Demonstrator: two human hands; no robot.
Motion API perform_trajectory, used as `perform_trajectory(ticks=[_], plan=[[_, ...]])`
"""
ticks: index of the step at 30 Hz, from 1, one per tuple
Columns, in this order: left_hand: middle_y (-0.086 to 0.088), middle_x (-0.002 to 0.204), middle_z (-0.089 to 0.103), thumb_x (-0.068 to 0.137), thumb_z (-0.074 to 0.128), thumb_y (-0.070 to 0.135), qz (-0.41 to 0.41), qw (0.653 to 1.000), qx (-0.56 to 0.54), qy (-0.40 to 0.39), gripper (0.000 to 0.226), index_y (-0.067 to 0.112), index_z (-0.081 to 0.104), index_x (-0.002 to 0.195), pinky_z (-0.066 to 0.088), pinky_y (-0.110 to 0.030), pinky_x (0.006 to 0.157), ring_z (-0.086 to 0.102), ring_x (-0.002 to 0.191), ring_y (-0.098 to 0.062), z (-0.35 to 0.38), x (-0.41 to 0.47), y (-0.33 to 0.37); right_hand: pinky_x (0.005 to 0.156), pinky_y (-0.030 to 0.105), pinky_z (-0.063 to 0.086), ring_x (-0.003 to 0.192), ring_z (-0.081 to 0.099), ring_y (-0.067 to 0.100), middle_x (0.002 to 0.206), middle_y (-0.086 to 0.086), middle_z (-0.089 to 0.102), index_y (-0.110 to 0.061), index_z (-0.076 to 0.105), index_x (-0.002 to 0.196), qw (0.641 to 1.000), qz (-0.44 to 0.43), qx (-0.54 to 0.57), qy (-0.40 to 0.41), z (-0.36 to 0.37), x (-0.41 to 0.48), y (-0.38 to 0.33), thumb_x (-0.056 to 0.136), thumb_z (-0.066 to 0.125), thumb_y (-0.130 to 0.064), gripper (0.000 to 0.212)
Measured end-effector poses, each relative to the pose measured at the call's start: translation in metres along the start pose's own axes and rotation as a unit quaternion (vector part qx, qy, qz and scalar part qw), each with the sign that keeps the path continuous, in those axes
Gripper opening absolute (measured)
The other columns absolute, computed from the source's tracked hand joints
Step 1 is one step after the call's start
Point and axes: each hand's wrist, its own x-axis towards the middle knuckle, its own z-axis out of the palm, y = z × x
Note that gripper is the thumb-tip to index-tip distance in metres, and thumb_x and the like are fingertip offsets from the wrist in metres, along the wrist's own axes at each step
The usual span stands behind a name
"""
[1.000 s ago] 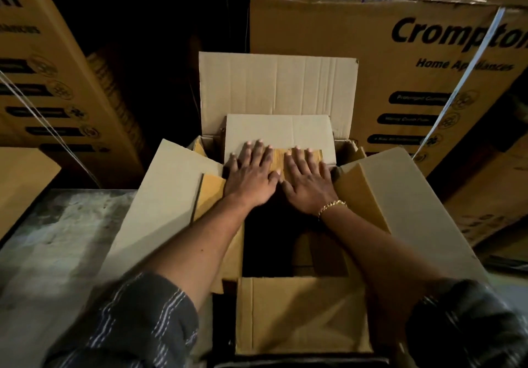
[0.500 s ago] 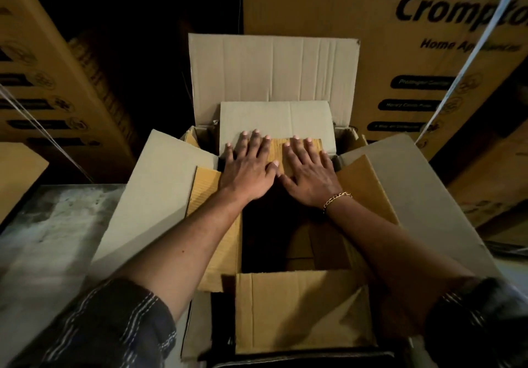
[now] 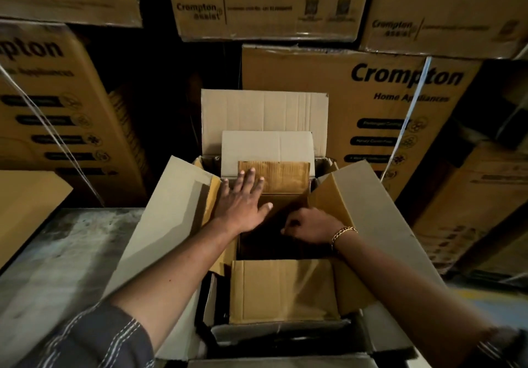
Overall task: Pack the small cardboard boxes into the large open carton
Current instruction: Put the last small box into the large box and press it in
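Stacked brown printed cardboard cartons (image 3: 357,116) marked "Crompton Home Appliances" wall in the dim background, some crossed by pale plastic straps, and a mottled grey counter (image 3: 57,253) runs along the left. At the middle stands the large open brown corrugated carton (image 3: 160,224), its four pale flaps folded outward: the far flap upright, the left and right ones sloping down to the sides, the near one low at the bottom edge. Inside it sits a small open cardboard box (image 3: 285,290) of yellower, tan board, its opening facing up and its long axis running away from the camera; its near wall shows plain and creased, its far flap stands up pale against the carton's far flap, and its side flaps lean outward. A darker tan corrugated cardboard panel (image 3: 283,176), lying flat with its long side left to right, rests at the far end of that box. The left hand (image 3: 243,201) is spread flat, palm down, fingers splayed, its fingertips pressing on the left end of the panel. The right hand (image 3: 311,224), with a gold chain bracelet (image 3: 343,231) at the wrist, is curled inside the dark opening near the right inner flap, fingers bent; whether it grips anything cannot be told. Striped dark grey sleeves (image 3: 94,339) cover both upper forearms.
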Motion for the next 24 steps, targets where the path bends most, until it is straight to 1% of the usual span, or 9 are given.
perform_trajectory(ticks=[3,5,8,11,14,16,18,21,24], plan=[[-0.007,0.168,-0.005,0.098,0.032,0.066,0.005,0.997,-0.011,-0.081,0.076,0.024,0.017,0.159,-0.001,-0.053,0.120,-0.007,0.154,-0.028,-0.020,-0.034,0.019,0.068,0.015,0.045,0.079,0.058,0.007,0.110,0.005,0.071,-0.017,0.073,0.109,0.991,-0.029,-0.004,-0.134,0.001,-0.029,-0.009,0.103,0.049,-0.038,0.032],[-0.008,0.165,0.023,0.100,0.040,0.058,0.005,0.986,-0.057,-0.156,0.064,0.022,0.038,0.153,0.016,-0.049,0.120,0.016,0.152,-0.028,-0.033,-0.060,0.036,0.059,0.009,0.042,0.078,0.057,0.008,0.108,0.005,0.068,-0.020,0.071,0.100,0.983,-0.024,0.030,-0.180,0.002,-0.046,-0.015,0.105,0.044,-0.030,0.029],[-0.010,0.142,0.057,0.106,0.042,0.035,0.010,0.937,-0.194,-0.291,0.040,0.014,0.059,0.136,0.043,-0.033,0.101,0.053,0.125,-0.027,-0.049,-0.097,0.058,0.086,0.023,0.047,0.115,0.059,0.028,0.131,0.013,0.062,-0.009,0.064,0.127,0.976,-0.040,0.015,-0.214,0.010,-0.071,-0.022,0.105,0.040,-0.023,0.035],[-0.015,0.140,0.057,0.108,0.034,0.017,0.053,0.902,-0.201,-0.379,0.037,0.005,0.057,0.135,0.040,-0.025,0.093,0.054,0.125,-0.029,-0.054,-0.134,0.071,0.097,0.033,0.040,0.126,0.051,0.041,0.139,0.028,0.053,0.007,0.053,0.134,0.967,-0.044,-0.026,-0.251,0.038,-0.096,-0.030,0.107,0.032,-0.012,0.039],[-0.020,0.144,0.051,0.109,0.028,0.013,0.029,0.919,-0.162,-0.359,0.037,0.003,0.051,0.136,0.038,-0.035,0.102,0.051,0.129,-0.032,-0.036,-0.178,0.083,0.088,0.017,0.042,0.128,0.050,0.033,0.146,0.014,0.051,-0.014,0.047,0.146,0.970,-0.065,-0.024,-0.234,0.072,-0.122,-0.034,0.105,0.034,-0.046,0.054],[-0.017,0.150,0.047,0.109,0.023,0.023,0.016,0.939,-0.144,-0.312,0.042,0.011,0.045,0.142,0.039,-0.042,0.107,0.046,0.134,-0.031,-0.021,-0.201,0.087,0.095,0.027,0.038,0.127,0.052,0.028,0.146,0.005,0.053,-0.035,0.043,0.145,0.986,-0.088,-0.038,-0.139,0.092,-0.136,-0.029,0.097,0.028,-0.064,0.059],[-0.011,0.151,0.048,0.108,0.019,0.040,-0.008,0.952,-0.163,-0.260,0.051,0.018,0.050,0.143,0.037,-0.040,0.107,0.045,0.137,-0.027,-0.018,-0.207,0.087,0.093,0.045,0.037,0.119,0.057,0.034,0.134,0.011,0.060,-0.033,0.048,0.135,0.988,-0.107,-0.107,-0.036,0.107,-0.142,-0.022,0.099,0.023,-0.059,0.051],[-0.012,0.136,0.060,0.106,0.020,0.052,-0.033,0.963,-0.176,-0.201,0.059,0.018,0.065,0.126,0.039,-0.038,0.098,0.053,0.126,-0.028,-0.016,-0.199,0.090,0.079,0.041,0.038,0.105,0.062,0.035,0.120,0.015,0.066,-0.026,0.058,0.123,0.986,-0.109,-0.112,0.054,0.114,-0.135,-0.017,0.095,0.018,-0.058,0.059],[-0.015,0.126,0.064,0.105,0.024,0.053,-0.045,0.970,-0.174,-0.164,0.058,0.019,0.069,0.116,0.043,-0.040,0.094,0.057,0.117,-0.031,-0.012,-0.195,0.090,0.078,0.038,0.043,0.101,0.065,0.032,0.116,0.012,0.070,-0.028,0.061,0.122,0.986,-0.103,-0.091,0.100,0.114,-0.130,-0.016,0.086,0.015,-0.065,0.069]])
